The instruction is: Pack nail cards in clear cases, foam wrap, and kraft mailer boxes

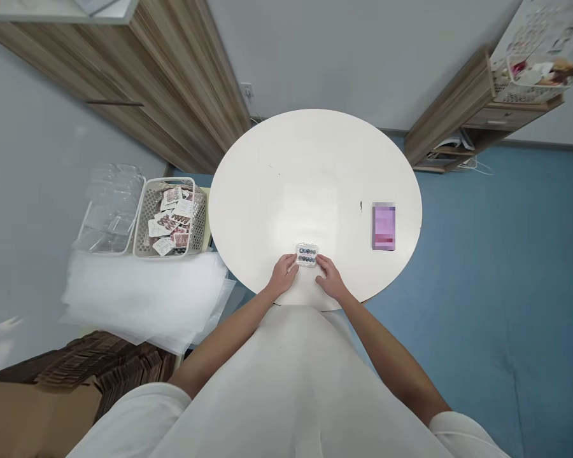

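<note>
A small clear case [307,255] with two rows of dark, shiny pieces lies on the white round table [310,159], near its front edge. My left hand [283,273] touches the case's left side with its fingertips, the thumb a little apart. At the right side of the case, the fingertips of my right hand [330,276] rest against its edge. Both hands hold the case between them. Farther right on the table is a purple box [384,226], its surface blurred.
Left of the table stand a white basket [199,219] of carded packets and a basket of clear plastic trays [117,207]. White sheets [143,292] lie in front of them, with folded cardboard [42,407] below. A wooden cabinet [181,70] stands behind left, a shelf unit [451,105] behind right.
</note>
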Available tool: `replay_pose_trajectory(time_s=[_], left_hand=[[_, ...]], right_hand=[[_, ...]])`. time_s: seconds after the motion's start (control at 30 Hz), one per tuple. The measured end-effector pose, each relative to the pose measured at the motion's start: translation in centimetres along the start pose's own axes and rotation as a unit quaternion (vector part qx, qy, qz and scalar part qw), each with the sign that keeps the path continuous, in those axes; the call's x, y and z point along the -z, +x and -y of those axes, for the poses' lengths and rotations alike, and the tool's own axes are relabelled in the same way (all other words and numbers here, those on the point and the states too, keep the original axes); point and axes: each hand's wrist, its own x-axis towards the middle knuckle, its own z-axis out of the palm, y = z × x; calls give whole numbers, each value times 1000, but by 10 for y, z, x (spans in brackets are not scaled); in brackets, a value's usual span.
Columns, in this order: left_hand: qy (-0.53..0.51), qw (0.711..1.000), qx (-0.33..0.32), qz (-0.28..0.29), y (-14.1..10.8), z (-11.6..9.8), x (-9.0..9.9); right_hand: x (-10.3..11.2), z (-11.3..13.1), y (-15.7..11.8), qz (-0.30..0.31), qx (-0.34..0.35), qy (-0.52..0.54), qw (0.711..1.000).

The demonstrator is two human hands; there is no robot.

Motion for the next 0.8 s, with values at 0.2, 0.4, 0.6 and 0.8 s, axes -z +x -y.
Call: replay_pose_trajectory(time_s=[0.2,0.4,0.6,0.8], left_hand=[[14,999,21,-46,-8,3,-11],[25,997,26,-63,-21,6,-13],[65,997,7,-36,-24,12,-12],[156,984,-89,-4,-25,16,-1]], right_hand=[[3,-2,-1,33,15,4,999],[-2,-1,-12,4,5,-7,1000],[-18,0,-22,-53,-3,-68,996],[-18,3,-24,-44,81,-201,975]])
